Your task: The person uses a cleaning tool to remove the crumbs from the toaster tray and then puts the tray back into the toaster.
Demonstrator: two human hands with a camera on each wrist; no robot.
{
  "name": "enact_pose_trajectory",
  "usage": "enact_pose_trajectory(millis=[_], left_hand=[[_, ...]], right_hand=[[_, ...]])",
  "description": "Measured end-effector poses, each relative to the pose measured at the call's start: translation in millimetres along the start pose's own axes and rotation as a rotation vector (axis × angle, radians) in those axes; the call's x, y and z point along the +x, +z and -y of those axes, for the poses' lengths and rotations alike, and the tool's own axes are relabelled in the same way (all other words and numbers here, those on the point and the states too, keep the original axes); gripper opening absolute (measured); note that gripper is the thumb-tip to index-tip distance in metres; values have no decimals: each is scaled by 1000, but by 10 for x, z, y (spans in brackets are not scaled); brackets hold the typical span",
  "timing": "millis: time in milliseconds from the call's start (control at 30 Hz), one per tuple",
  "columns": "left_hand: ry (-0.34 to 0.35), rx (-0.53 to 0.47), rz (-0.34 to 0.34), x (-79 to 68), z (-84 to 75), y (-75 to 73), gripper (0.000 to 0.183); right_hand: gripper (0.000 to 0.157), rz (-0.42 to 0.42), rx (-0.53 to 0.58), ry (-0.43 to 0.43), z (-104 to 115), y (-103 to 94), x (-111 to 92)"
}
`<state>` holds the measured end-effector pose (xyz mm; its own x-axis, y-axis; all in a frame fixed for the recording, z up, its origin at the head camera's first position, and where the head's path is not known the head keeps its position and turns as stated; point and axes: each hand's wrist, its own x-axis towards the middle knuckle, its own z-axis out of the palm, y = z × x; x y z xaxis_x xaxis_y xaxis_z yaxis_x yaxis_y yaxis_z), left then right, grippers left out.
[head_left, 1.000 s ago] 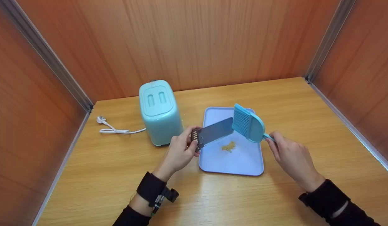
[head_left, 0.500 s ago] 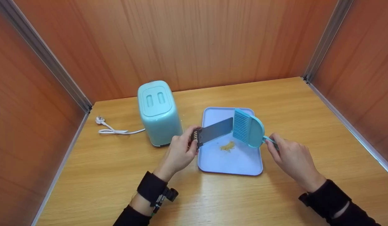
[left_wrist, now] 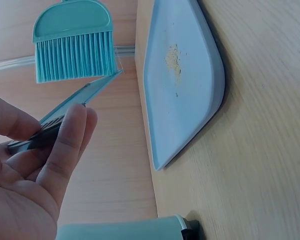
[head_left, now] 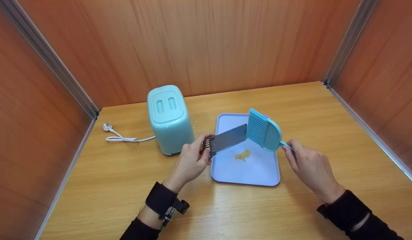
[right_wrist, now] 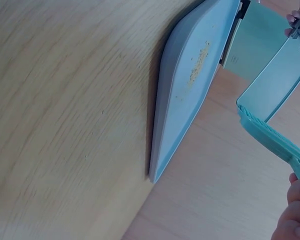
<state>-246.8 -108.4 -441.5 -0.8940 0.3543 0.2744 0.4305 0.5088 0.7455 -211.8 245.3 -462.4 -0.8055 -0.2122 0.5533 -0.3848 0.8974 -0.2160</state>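
In the head view my left hand (head_left: 192, 157) pinches the dark vented end of a toaster crumb tray (head_left: 230, 138), a thin grey metal plate held tilted in the air. My right hand (head_left: 312, 168) grips the handle of a turquoise hand brush (head_left: 263, 130). The bristles (left_wrist: 75, 57) are at the plate's far end; the right wrist view shows them against its edge. Below both lies a lavender serving tray (head_left: 246, 175) bearing a small heap of yellowish crumbs (head_left: 242, 155). Part of the crumb tray's dark end is hidden by my left fingers.
A turquoise toaster (head_left: 171, 116) with a lid on top stands left of the lavender tray. Its white cord and plug (head_left: 121, 136) lie on the wooden table (head_left: 102, 186). Wood-patterned panels (head_left: 226, 46) enclose the back and sides.
The brush dips slightly along the crumb tray's far end, then rises back to about its earlier height. My left hand and the crumb tray stay nearly still.
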Motion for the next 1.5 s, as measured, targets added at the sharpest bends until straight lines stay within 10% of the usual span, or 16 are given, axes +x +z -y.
enact_pose_trajectory(millis=[500, 967, 1500], left_hand=[[40, 50, -14, 8, 15, 26, 40], [81, 95, -44, 0, 40, 36, 38], [58, 69, -28, -3, 42, 25, 40]], right_hand=[[15, 111, 24, 63, -8, -24, -11], [14, -46, 9, -15, 0, 4, -17], [16, 82, -27, 26, -8, 14, -41]])
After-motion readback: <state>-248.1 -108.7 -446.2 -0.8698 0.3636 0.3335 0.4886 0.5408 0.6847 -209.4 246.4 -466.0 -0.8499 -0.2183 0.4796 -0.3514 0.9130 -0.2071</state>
